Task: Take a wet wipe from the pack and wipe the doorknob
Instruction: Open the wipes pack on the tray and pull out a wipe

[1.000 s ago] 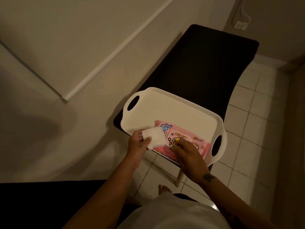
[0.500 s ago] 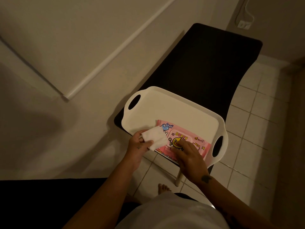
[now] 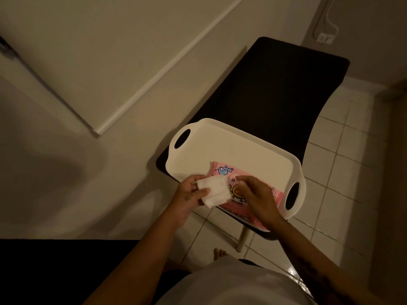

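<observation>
The left hand [image 3: 189, 195] pinches a folded wipe [image 3: 214, 192] just off the pack [image 3: 226, 172], which lies in the tray [image 3: 242, 150]. The right hand's [image 3: 255, 194] fingers press together on the pack's flap, likely resealing it. Next comes carrying the wipe to the doorknob, which is out of view.

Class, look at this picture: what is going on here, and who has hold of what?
A person stands over a white tray set on a dark table. The left hand holds a folded white wet wipe, already out of the pink pack that lies in the tray. The right hand rests on top of the pack, fingers over its flap area. No doorknob is in view, so the wiping is not yet begun.
</observation>
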### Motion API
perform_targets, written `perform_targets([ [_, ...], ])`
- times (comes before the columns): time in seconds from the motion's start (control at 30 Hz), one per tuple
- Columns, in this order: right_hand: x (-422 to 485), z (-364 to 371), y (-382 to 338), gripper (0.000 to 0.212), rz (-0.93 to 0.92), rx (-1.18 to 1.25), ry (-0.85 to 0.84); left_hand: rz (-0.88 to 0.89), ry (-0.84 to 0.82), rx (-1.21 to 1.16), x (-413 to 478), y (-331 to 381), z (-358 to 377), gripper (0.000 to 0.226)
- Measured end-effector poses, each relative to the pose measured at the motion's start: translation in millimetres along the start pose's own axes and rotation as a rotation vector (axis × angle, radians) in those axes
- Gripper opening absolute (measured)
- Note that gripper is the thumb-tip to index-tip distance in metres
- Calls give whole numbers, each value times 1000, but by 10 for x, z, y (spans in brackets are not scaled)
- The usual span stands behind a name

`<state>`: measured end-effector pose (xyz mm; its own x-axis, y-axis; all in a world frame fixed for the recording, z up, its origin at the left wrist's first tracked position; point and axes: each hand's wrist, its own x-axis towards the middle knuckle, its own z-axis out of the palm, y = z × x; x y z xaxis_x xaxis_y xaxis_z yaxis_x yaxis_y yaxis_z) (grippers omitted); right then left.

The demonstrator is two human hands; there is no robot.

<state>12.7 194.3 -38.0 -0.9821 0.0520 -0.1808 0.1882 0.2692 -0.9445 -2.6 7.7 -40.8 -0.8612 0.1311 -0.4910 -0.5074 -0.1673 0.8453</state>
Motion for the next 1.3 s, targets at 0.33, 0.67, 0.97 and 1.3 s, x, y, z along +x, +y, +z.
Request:
perform_targets([
  [0.33,135,52,-183,19,416,514,-230,20,-169,6,-146,194,-8,9],
  [0.67,242,85,-263,27,418,706,-190,94,-221,-50,-169,377,-72,24],
  [0.97,328,147,-560,25,203,515,-243,183,43,300,-217,492,-49,35],
  [1.3,391,361,-1187,27,-51,390,-293,257,245,407,-524,590,-211,26],
])
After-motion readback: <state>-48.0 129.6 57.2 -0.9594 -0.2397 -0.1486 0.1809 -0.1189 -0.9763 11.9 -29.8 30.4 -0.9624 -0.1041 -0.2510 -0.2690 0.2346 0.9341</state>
